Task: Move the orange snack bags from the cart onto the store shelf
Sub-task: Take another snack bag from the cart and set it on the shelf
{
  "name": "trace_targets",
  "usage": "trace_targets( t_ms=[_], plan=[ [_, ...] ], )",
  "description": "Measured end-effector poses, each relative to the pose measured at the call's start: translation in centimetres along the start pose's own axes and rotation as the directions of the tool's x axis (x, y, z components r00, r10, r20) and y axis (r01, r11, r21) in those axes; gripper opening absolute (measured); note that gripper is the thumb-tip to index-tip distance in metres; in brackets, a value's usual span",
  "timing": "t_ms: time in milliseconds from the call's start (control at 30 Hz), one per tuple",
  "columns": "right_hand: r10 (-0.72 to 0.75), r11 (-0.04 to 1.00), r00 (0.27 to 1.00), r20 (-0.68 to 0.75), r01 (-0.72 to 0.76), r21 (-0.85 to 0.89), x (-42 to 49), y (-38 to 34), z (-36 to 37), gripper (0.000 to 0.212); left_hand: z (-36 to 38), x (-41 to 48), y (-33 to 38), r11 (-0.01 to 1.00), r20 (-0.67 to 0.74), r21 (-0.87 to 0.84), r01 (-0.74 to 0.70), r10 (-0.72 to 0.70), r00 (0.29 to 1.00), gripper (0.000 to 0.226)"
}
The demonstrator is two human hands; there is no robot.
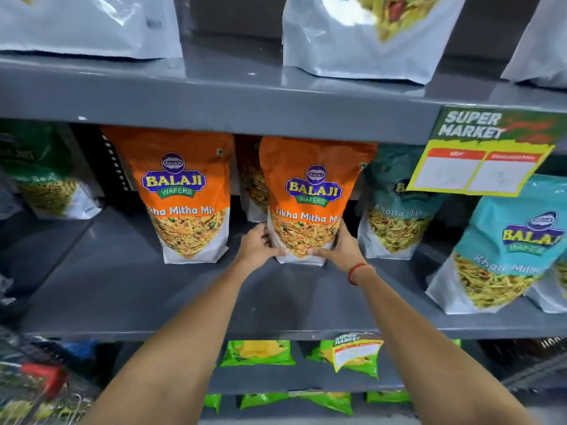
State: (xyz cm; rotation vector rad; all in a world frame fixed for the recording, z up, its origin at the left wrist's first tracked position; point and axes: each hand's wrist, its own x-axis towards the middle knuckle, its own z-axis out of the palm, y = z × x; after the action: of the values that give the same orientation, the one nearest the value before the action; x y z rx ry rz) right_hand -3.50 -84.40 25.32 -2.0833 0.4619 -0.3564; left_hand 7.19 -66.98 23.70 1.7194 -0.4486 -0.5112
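An orange snack bag [313, 191] stands upright on the grey middle shelf [129, 289]. My left hand [257, 245] grips its lower left corner and my right hand [343, 248] grips its lower right corner; a red thread is around the right wrist. A second orange bag [181, 191] stands to its left, untouched. A third orange bag [250, 179] shows partly behind, between the two. The wire cart [36, 381] with a red handle is at the bottom left, its contents blurred.
Teal snack bags [395, 204] [506, 243] stand to the right, a green bag [40, 173] at far left. A yellow price tag [481, 151] hangs from the upper shelf edge. White bags sit on the shelf above, green packets [257, 352] on the shelf below.
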Motion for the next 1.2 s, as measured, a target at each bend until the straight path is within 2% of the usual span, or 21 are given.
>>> trace_targets(
  t_ms=[133,233,300,367,433,467,567,633,700,767,867,933,1033,1100,1200],
  plan=[
    [0.09,0.994,0.995,-0.038,-0.088,0.065,-0.4,0.2,0.2,0.098,-0.1,-0.6,0.8,0.998,0.004,0.059,0.004,-0.005,1.0,0.073],
    [0.158,0.983,0.961,-0.227,-0.132,0.124,-3.0,0.0,1.6,0.095,-0.9,-3.0,0.7,0.996,-0.059,0.086,0.005,0.0,0.998,0.07],
    [0.152,0.983,0.897,-0.416,-0.096,0.154,-5.5,-0.8,3.4,0.073,-2.3,-5.3,0.4,0.996,-0.075,0.082,-0.019,0.025,0.997,0.054],
    [0.155,0.974,0.852,-0.5,-0.048,0.222,-8.3,-2.4,6.5,0.043,-4.7,-8.4,-0.2,0.999,-0.072,0.036,-0.042,0.044,0.996,0.034],
    [0.128,0.959,0.883,-0.452,0.007,0.285,-10.5,-4.8,10.3,0.021,-7.9,-11.5,-1.1,0.998,-0.103,-0.053,-0.039,0.033,0.994,0.02],
    [0.102,0.954,0.918,-0.382,0.019,0.299,-11.4,-6.2,12.7,0.014,-9.9,-13.2,-1.6,0.995,-0.134,-0.09,-0.035,0.023,0.991,0.016],
    [-0.038,0.957,0.991,-0.128,0.073,0.28,-13.3,-11.0,19.7,0.009,-16.6,-17.6,-3.2,0.991,-0.296,-0.13,-0.041,0.001,0.955,0.014],
    [-0.121,0.956,0.989,0.082,0.094,0.277,-15.0,-14.0,25.2,0.01,-21.8,-21.5,-5.2,0.987,-0.425,-0.16,-0.017,-0.053,0.904,0.012],
    [-0.197,0.957,0.932,0.306,0.116,0.265,-17.3,-17.3,31.6,0.012,-27.8,-26.6,-8.4,0.986,-0.575,-0.168,0.018,-0.112,0.81,0.01],
    [-0.247,0.957,0.862,0.442,0.146,0.251,-18.4,-19.0,35.2,0.012,-31.2,-29.8,-11.2,0.983,-0.652,-0.162,0.087,-0.173,0.738,0.009],
    [-0.252,0.967,0.728,0.638,0.165,0.194,-21.0,-21.7,42.2,0.013,-36.5,-36.4,-16.5,0.955,-0.748,-0.197,0.223,-0.294,0.595,0.011],
    [-0.218,0.971,0.597,0.772,0.215,0.108,-23.0,-22.7,47.4,0.016,-38.8,-41.3,-20.3,0.913,-0.803,-0.273,0.302,-0.389,0.45,0.013],
    [-0.153,0.943,0.445,0.883,0.332,-0.004,-25.8,-22.3,54.1,0.017,-39.7,-47.9,-26.4,0.806,-0.78,-0.463,0.368,-0.568,0.262,0.022],
    [-0.076,0.918,0.359,0.93,0.39,-0.075,-27.8,-21.4,57.8,0.022,-39.0,-51.9,-31.0,0.662,-0.679,-0.63,0.405,-0.723,0.125,0.043],
    [0.048,0.894,0.238,0.97,0.424,-0.148,-30.4,-19.9,62.4,0.038,-37.8,-56.7,-38.6,0.472,-0.557,-0.741,0.477,-0.829,-0.045,0.061]
  ],
)
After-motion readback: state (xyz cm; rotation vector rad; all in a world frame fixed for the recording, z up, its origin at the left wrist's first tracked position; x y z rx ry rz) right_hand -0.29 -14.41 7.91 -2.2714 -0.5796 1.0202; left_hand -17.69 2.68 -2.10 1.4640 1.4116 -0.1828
